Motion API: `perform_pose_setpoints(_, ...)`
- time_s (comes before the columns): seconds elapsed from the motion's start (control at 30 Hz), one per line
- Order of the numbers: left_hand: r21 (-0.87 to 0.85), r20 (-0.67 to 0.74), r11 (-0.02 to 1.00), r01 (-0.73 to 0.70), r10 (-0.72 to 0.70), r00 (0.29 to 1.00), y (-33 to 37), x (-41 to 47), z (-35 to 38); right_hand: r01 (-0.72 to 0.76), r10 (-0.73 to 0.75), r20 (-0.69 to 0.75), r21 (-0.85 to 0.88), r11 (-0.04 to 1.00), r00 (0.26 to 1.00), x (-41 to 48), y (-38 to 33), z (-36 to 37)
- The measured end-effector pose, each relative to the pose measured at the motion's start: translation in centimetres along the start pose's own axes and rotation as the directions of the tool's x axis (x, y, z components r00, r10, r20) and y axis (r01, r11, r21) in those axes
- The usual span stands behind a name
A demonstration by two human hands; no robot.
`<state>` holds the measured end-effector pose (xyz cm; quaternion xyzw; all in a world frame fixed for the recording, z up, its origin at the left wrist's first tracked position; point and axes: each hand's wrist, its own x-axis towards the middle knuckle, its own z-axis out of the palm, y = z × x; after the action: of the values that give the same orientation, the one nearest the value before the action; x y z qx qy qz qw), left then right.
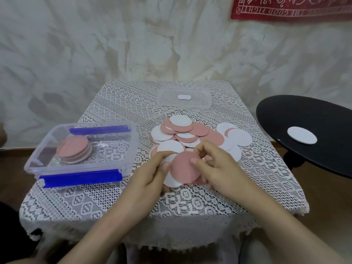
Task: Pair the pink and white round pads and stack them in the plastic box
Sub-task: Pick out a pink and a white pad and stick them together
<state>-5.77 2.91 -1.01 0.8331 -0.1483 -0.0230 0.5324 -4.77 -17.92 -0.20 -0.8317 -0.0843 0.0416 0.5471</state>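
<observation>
step in hand: mating one pink pad (184,168) to one white pad (171,181), just over the middle of the table (190,202), on the near side of the loose pile (187,133).

left hand (152,176): grips the white pad by its left rim, thumb on top; the fingers under it are mostly hidden.
right hand (215,164): pinches the right rim of the pink pad between thumb and curled fingers.

pink lies on white, offset to the right; a white crescent shows at lower left, so the pair is not yet concentric.

to do it well (judgement): slide the pink pad left until no crescent shows, square the rims by feel with both thumbs, then pinch the two as one before lifting. lay them flat on the stack (74,152) in the plastic box (86,125) at the left edge. the thin discs look likely to slip apart if carried by one rim.

lid (183,103) lies near the far edge. one more white disc (302,137) sits on a black round stand (285,115) off the right edge.

writing: red cloth (291,8) on the wall, upside down, reads "the good fight". no labels legible on box or pads.
</observation>
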Motion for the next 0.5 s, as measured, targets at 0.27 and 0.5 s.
perform_pose_setpoints(0.27,0.208,-0.009,0.975,-0.084,0.087,0.996,-1.0,-1.2,-1.0,0.169,-0.174,0.012,-0.313,0.935,0.985,-0.4,0.0,1.8)
perform_pose_setpoints(0.5,0.353,-0.007,0.929,-0.113,0.124,0.992,-1.6,-1.4,-1.2,0.231,-0.223,0.070,-0.440,0.868,0.972,-0.7,-0.1,2.0)
